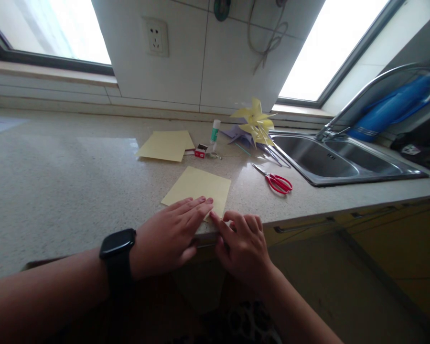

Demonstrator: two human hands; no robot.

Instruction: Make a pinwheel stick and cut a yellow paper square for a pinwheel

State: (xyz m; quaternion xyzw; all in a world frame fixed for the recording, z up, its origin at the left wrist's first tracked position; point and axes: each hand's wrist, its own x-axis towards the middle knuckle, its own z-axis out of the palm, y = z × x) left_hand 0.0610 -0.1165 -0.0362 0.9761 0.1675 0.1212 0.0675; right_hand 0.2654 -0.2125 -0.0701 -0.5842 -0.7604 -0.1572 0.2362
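Observation:
A square sheet of pale yellow paper (202, 184) lies turned at an angle by the counter's front edge, its near corner partly hidden under my hands. My left hand (175, 229), below a black wrist watch, rests flat on the paper with its fingers stretched out. Against the near edge, where a small fold seems to show, my right hand (245, 243) presses its index fingertip close to the left fingertips. Its other fingers are curled in and its thumb sits lower, off the counter edge.
Behind lie more yellow sheets (165, 145), a small red box (201, 151) and an upright glue stick (215, 131). Red-handled scissors (274, 181) lie to the right, near yellow and purple paper pinwheels (256, 122). A steel double sink (315, 155) is set in the counter (75, 191).

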